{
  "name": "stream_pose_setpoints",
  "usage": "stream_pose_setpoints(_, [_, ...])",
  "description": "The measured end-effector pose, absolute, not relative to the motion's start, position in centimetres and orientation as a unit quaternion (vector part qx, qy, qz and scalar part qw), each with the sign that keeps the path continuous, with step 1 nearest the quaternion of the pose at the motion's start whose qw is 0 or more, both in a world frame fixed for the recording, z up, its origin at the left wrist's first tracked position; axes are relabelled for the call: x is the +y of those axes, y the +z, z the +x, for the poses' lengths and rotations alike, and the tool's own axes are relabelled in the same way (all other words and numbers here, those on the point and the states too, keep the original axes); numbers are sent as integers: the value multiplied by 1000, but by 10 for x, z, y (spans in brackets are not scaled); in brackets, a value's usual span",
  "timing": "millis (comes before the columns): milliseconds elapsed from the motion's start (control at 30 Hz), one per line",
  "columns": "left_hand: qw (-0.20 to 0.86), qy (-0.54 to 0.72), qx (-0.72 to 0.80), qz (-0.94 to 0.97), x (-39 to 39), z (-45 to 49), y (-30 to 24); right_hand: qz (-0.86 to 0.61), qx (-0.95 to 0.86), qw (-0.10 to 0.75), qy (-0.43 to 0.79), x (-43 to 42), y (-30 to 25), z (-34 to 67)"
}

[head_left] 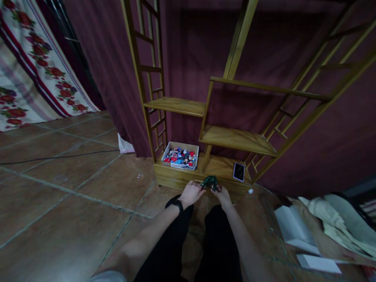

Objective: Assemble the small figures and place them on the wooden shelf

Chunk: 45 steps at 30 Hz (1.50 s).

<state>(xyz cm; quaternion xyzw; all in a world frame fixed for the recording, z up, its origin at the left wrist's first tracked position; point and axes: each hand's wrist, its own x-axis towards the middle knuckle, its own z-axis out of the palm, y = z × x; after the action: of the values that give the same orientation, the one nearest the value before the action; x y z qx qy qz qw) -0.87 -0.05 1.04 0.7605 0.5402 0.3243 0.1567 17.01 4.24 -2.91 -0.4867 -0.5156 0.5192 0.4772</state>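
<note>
Between my two hands, just in front of the shelf's low front board, is a small dark green, shiny loop [209,181] that looks like bunched fabric; its exact kind is too small to make out. My left hand [192,193] pinches its left end, with a black band round that wrist. At the right end, the fingers of my right hand [221,194] are closed on it too. A shallow white box [183,168] full of small colourful figures or trinkets, in red, blue and white, stands behind on the bottom board, to the left of the loop.
A wooden shelf unit [239,139] with stepped boards rises before me against a dark red curtain [188,47]. On its bottom board lies a phone [239,172]. White boxes [295,227] and cloth [329,215] lie on the right; a cable [58,157] crosses the tiled floor.
</note>
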Motion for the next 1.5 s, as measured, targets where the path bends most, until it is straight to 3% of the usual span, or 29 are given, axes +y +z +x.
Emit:
stream_pose_setpoints(267, [498, 447, 496, 554, 27, 0, -7, -444, -397, 507, 622, 43, -22, 170])
stream_pose_setpoints(433, [559, 452, 491, 492, 30, 0, -9, -433, -377, 503, 646, 41, -18, 171])
stream_pose_setpoints(867, [558, 461, 493, 483, 28, -5, -2, -396, -368, 504, 674, 38, -14, 176])
stream_pose_setpoints(1200, [548, 475, 479, 494, 26, 10, -6, -508, -503, 472, 516, 48, -33, 165])
stream_pose_setpoints(1367, [447, 435, 556, 549, 18, 12, 3, -522, -533, 477, 464, 45, -33, 163])
stream_pose_setpoints(1500, [257, 340, 662, 617, 5, 13, 11, -511, -538, 497, 449, 43, -35, 164])
